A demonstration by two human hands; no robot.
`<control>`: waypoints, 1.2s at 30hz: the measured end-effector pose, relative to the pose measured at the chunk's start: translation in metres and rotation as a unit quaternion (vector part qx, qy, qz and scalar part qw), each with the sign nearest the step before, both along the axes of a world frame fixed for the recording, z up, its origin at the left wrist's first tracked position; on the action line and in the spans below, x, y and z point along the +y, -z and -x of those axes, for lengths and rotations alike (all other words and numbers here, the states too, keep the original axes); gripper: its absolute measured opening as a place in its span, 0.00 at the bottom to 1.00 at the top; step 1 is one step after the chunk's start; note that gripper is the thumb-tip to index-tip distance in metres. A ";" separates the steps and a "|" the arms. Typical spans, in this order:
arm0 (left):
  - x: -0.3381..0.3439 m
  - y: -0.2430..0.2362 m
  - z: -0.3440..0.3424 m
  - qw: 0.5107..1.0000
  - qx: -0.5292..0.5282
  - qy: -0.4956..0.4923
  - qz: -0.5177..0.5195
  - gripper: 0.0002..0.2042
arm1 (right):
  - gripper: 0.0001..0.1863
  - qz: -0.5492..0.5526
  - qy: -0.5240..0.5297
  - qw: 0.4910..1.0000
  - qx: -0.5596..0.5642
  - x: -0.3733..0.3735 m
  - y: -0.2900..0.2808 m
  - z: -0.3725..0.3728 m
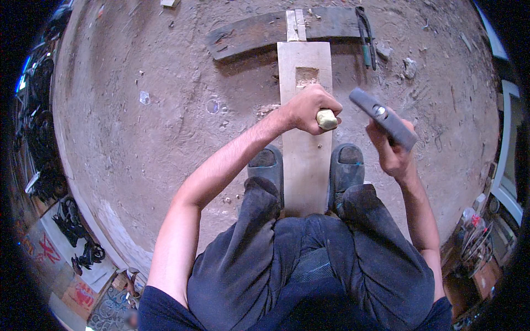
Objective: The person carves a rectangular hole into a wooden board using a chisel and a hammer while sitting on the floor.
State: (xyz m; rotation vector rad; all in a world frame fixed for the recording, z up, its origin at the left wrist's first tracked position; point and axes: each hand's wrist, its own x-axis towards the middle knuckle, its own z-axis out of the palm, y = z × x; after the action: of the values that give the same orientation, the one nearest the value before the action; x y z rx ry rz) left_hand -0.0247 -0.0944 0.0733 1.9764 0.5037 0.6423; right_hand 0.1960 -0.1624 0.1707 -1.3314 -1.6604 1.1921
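A pale wooden board (pixel 303 176) runs between my feet, with a shallow rectangular recess full of chips (pixel 307 75) cut near its far end. My left hand (pixel 312 110) is closed round a tool with a yellowish handle (pixel 326 120), probably a chisel, held over the board just below the recess; its blade is hidden behind the hand. To the right of it, my right hand (pixel 391 149) grips a grey-headed hammer (pixel 383 115), raised beside the board, with the head tilted down to the right.
A dark weathered plank (pixel 243 39) lies crosswise at the board's far end, with light strips (pixel 293 25) and a long tool (pixel 365 47) on it. Dusty floor (pixel 127 154) surrounds me. Black metal pieces (pixel 80 237) line the left edge, assorted clutter (pixel 477 243) the right.
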 end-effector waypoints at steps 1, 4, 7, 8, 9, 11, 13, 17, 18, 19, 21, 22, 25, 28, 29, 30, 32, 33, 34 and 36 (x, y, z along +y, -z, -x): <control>0.000 0.003 0.001 1.000 -0.008 0.000 0.004 0.10 | 0.11 -0.036 -0.048 0.997 -0.044 0.007 -0.012 0.007; -0.001 0.009 -0.004 0.997 -0.074 -0.010 0.023 0.09 | 0.15 -0.068 -0.097 0.988 -0.098 0.006 -0.015 0.013; 0.000 0.009 -0.009 0.998 -0.051 0.032 -0.016 0.08 | 0.14 -0.097 -0.158 0.977 -0.107 0.002 -0.009 0.008; -0.001 0.010 -0.011 0.998 -0.051 0.032 -0.015 0.08 | 0.14 -0.097 -0.158 0.977 -0.107 0.001 -0.008 0.008; -0.003 0.016 -0.013 0.998 -0.040 0.046 -0.029 0.08 | 0.13 -0.115 -0.169 0.973 -0.112 -0.001 -0.007 0.009; -0.008 0.026 -0.016 0.997 -0.036 0.062 -0.029 0.08 | 0.11 -0.146 -0.184 0.963 -0.133 -0.003 -0.002 0.010; -0.010 0.027 -0.019 0.997 -0.045 0.051 -0.028 0.08 | 0.11 -0.145 -0.187 0.963 -0.128 -0.003 0.001 0.012; -0.006 0.024 -0.014 0.996 -0.042 0.027 -0.071 0.09 | 0.11 -0.146 -0.199 0.961 -0.128 -0.005 0.003 0.012; -0.005 0.024 -0.011 0.996 -0.042 0.026 -0.071 0.09 | 0.11 -0.146 -0.200 0.960 -0.128 -0.004 0.002 0.013; -0.003 0.024 -0.007 0.995 -0.046 0.030 -0.086 0.09 | 0.12 -0.148 -0.203 0.959 -0.133 -0.003 0.000 0.014; -0.003 0.027 -0.003 0.993 -0.049 0.034 -0.100 0.09 | 0.12 -0.150 -0.207 0.957 -0.137 -0.002 -0.001 0.016; -0.004 0.030 -0.001 0.995 -0.071 0.013 -0.074 0.09 | 0.12 -0.145 -0.208 0.956 -0.145 -0.001 -0.001 0.017; -0.005 0.036 0.000 0.995 -0.085 -0.004 -0.050 0.10 | 0.12 -0.140 -0.206 0.957 -0.150 0.000 0.001 0.017; -0.008 0.040 -0.002 0.995 -0.066 0.018 -0.066 0.10 | 0.12 -0.150 -0.207 0.958 -0.132 0.002 0.001 0.018; -0.009 0.041 -0.003 0.994 -0.055 0.039 -0.082 0.10 | 0.12 -0.161 -0.210 0.957 -0.117 0.003 0.001 0.019; -0.009 0.042 -0.004 0.994 -0.057 0.039 -0.082 0.10 | 0.12 -0.161 -0.210 0.957 -0.118 0.003 0.003 0.017; -0.009 0.044 -0.005 0.994 -0.060 0.046 -0.079 0.11 | 0.10 -0.212 -0.213 0.949 -0.094 0.002 0.009 0.012; -0.009 0.043 -0.004 0.994 -0.060 0.046 -0.079 0.11 | 0.10 -0.212 -0.214 0.949 -0.094 0.002 0.010 0.011; -0.008 0.043 -0.003 0.995 -0.057 0.041 -0.066 0.11 | 0.09 -0.216 -0.234 0.939 -0.127 0.002 0.011 0.011; -0.007 0.043 -0.002 0.996 -0.055 0.037 -0.054 0.11 | 0.08 -0.220 -0.254 0.928 -0.161 0.001 0.015 0.013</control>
State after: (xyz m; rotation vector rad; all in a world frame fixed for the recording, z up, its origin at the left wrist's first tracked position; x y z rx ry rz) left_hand -0.0226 -0.1017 0.0298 2.0378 0.3332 0.7417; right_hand 0.1832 -0.1615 0.1557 -0.8657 -2.4426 0.8037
